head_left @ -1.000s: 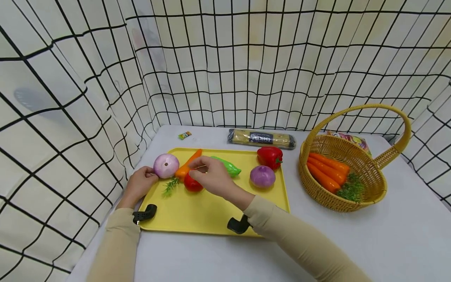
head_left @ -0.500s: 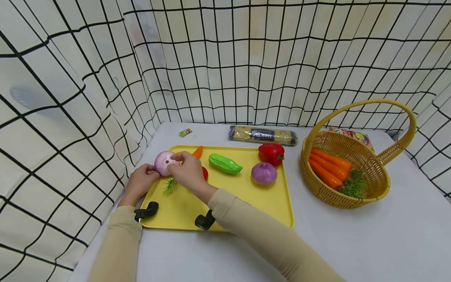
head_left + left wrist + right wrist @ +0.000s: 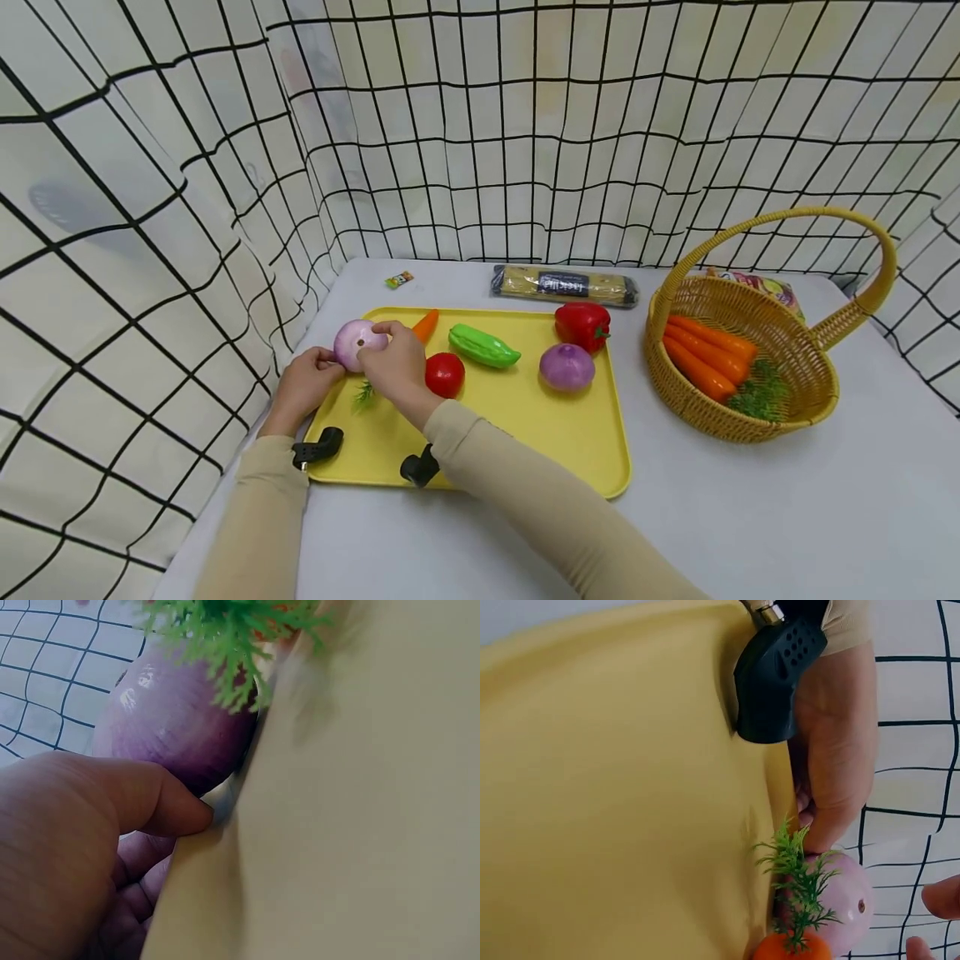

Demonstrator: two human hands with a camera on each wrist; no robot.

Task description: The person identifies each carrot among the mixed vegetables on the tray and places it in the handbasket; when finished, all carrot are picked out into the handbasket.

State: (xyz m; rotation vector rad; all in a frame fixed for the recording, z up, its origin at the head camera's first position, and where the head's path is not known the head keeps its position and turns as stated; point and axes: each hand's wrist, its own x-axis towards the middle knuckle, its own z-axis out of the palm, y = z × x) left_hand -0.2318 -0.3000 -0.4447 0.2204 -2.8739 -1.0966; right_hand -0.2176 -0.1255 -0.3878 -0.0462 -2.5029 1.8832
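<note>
My left hand (image 3: pixel 303 385) pinches the left rim of the yellow tray (image 3: pixel 517 433); in the left wrist view its thumb lies over the rim and the other fingers curl below. Right by that thumb, a purple onion (image 3: pixel 169 720) sits at the tray's edge. My right hand (image 3: pixel 401 367) hovers over the onion, with thumb and forefinger spread apart beside it in the right wrist view. It partly hides a carrot (image 3: pixel 426 325) with green leaves (image 3: pixel 799 881). A tomato (image 3: pixel 446 375) lies just right of that hand.
A green bitter melon (image 3: pixel 483 347), a red bell pepper (image 3: pixel 582 325) and another purple onion (image 3: pixel 567 367) lie on the tray. Behind it are a noodle packet (image 3: pixel 565 285) and a small wrapper (image 3: pixel 399 279). A wicker basket (image 3: pixel 720 429) with several carrots stands right.
My right hand has moved left from over the carrot and tomato to the onion, uncovering the tomato and the bitter melon. The left hand stays at the tray's left rim.
</note>
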